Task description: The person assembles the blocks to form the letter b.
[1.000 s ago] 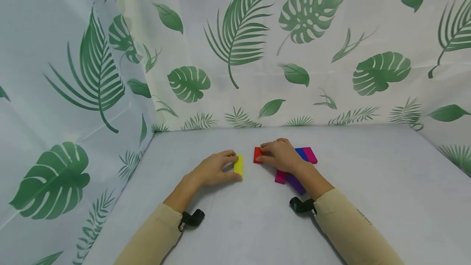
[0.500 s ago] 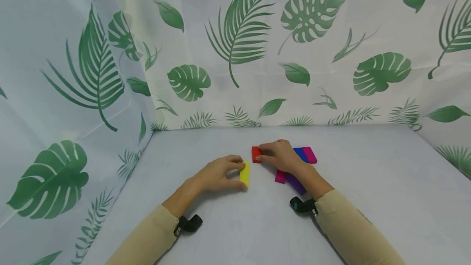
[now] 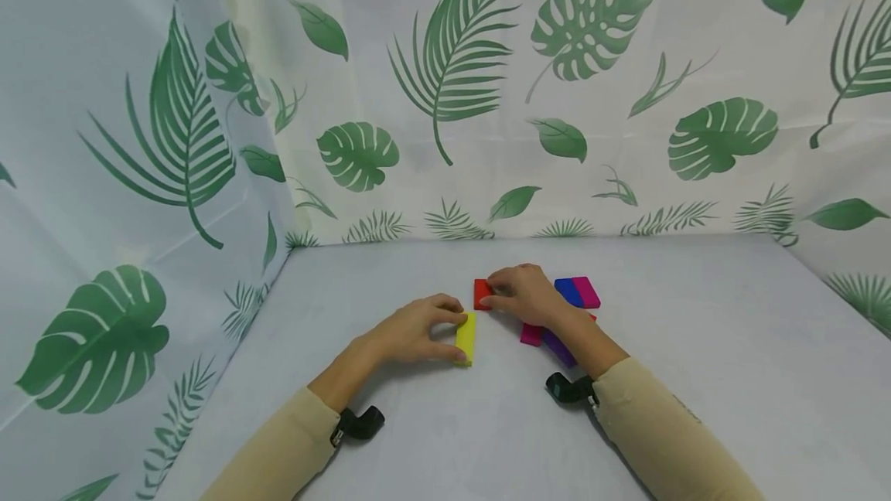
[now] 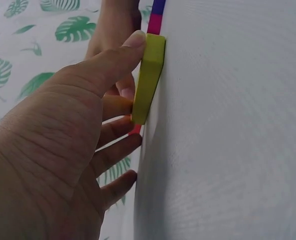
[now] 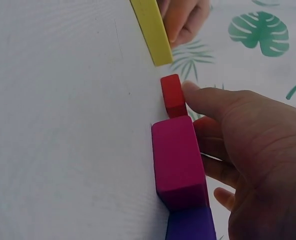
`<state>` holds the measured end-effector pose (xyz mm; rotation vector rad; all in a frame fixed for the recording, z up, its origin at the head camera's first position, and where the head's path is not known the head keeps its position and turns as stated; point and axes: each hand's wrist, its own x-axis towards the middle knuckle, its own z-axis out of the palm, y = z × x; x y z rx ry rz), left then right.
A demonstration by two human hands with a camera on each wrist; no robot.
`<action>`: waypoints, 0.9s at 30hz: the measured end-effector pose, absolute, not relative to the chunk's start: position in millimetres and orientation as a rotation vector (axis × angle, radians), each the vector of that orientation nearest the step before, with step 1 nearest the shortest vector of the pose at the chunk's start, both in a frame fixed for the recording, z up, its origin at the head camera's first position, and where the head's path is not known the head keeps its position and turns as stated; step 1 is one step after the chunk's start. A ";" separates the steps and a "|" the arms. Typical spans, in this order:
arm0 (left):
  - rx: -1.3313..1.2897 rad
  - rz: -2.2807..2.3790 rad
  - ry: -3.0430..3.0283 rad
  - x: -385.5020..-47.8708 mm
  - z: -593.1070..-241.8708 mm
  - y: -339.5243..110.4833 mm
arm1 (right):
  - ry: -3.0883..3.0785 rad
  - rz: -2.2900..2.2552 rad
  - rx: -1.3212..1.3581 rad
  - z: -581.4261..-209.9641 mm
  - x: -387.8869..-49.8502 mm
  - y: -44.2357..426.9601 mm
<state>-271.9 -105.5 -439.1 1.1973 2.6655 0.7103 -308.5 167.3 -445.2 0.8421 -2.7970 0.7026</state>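
- The left hand [image 3: 418,331] is held out on the left of the yellow block [image 3: 466,339], with the thumb on the near side, and the forearm is angled in from the near left in a beige sleeve [image 3: 278,439].
- Left grip: pretty wide, tbh. The yellow block is pinched lengthwise, thumb at its near end and index finger at its far end. The other fingers are loosely fanned out past that far end, as seen from the left wrist.
- The right hand [image 3: 525,294] is held beyond the yellow block and off to its right, with the forearm slanted in from the near right.
- Right grip: narrower. The red block [image 3: 482,294] is pinched between thumb and fingers, and its right part is covered by them.
- The red block itself is placed just past the far end of the yellow block, a touch to the right. A slim gap between the two is shown by the right wrist view.
- Farther right of the yellow block, a magenta block [image 3: 531,334] and a purple block [image 3: 558,350] are partly covered by the right wrist.
- Beyond those, still right of the yellow block, a blue block [image 3: 567,291] and a second magenta block [image 3: 586,292] are set side by side.
- Well behind the yellow block, a leaf-print sheet [image 3: 445,176] is hung.
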 end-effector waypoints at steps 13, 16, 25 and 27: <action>1.172 0.724 2.604 -274.3 -439.0 -110.4 | -2.840 0.716 0.880 -444.2 -305.4 165.8; 1.134 0.736 2.625 -273.4 -439.8 -110.9 | -2.837 0.710 0.886 -444.9 -304.6 165.5; 1.135 0.764 2.583 -275.0 -442.8 -112.7 | -2.843 0.756 0.873 -445.1 -300.1 165.6; 1.138 0.767 2.586 -274.4 -443.6 -113.6 | -2.844 0.766 0.873 -445.4 -299.3 165.0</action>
